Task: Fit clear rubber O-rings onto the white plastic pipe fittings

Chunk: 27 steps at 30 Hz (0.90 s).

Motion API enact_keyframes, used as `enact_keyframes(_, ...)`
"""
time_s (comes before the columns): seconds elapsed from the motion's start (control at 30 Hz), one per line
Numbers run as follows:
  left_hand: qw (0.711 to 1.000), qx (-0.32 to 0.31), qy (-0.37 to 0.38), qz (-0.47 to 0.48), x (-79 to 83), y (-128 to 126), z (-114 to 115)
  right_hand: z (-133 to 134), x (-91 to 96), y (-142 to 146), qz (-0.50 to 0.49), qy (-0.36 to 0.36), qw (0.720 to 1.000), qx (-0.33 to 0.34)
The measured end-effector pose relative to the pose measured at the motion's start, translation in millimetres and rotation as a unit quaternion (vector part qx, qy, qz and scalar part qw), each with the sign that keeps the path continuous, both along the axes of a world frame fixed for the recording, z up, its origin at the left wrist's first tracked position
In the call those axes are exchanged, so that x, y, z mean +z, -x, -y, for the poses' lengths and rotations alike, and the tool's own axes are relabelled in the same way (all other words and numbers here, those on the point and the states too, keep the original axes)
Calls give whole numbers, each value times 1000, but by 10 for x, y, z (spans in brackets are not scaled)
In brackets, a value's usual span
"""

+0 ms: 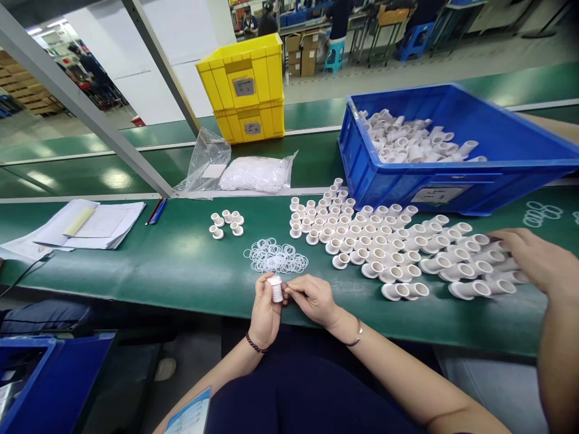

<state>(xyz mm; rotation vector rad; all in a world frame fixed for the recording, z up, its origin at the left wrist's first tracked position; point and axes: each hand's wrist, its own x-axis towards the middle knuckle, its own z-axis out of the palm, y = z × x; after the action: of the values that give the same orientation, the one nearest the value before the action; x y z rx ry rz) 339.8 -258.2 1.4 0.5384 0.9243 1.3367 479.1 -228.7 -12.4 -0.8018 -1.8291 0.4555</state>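
My left hand [265,313] is closed around a small white ribbed plastic fitting [276,289], held near the table's front edge. My right hand [314,299] meets it from the right, thumb and forefinger pinched at its side. What sits in that pinch is too small to make out. Just beyond both hands lies a heap of thin translucent rings [275,257]. Several white flanged tube fittings [226,222] stand in a small group behind the heap to the left. A large array of similar white fittings [371,241] stands on the right.
A blue bin [420,181] of loose white fittings stands behind the array. Another person's hand [534,256] reaches in at right. Yellow crates [246,90], a plastic bag of white material [257,173], papers [106,224] and pens [157,211] lie on or beyond the green table [190,271].
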Motion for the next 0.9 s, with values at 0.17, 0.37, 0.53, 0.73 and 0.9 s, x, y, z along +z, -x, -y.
enact_keyframes(0.17,1000,5,-2,13,12,8,19,-4,27,22,28,-31,999,13)
enact_keyframes(0.37,993,-68,-46,-82,-36,52,97,-70,81,-94,7,-27,998,-54)
enact_keyframes(0.53,970,-66,-99,-213,-60,181,114,-246,244,-413,135,-28,971,-195)
enact_keyframes(0.73,964,-83,-103,-230,-125,212,157,-410,307,-614,320,-26,902,-289)
enact_keyframes(0.9,919,-65,-176,-347,-58,397,16,-429,329,-601,342,-55,889,-298)
